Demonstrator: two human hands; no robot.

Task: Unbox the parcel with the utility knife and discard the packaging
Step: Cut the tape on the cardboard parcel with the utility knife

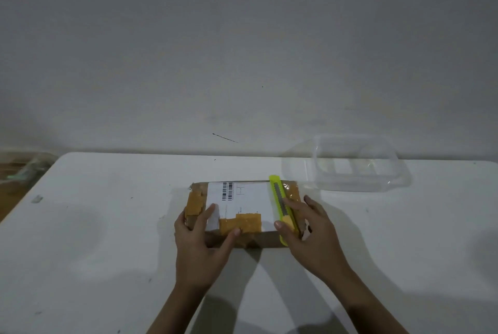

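Lying atop the parcel (242, 207), utility knife (281, 205) under right hand (310, 231).

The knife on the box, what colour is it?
The utility knife is bright yellow-green with a grey metal strip along it, seen in the head view.

White table (107, 252) with a few dark specks and scuffs, rounded far-left corner. Clear plastic container (353, 163) sitting open side up at the far right of it, close to the back edge, see-through enough that the wall shows behind. Plain grey-white wall (242, 50) right behind, with a thin dark scratch low down near the middle. Off the left edge, some blurry brown and greenish stuff (18, 172), can't tell what.
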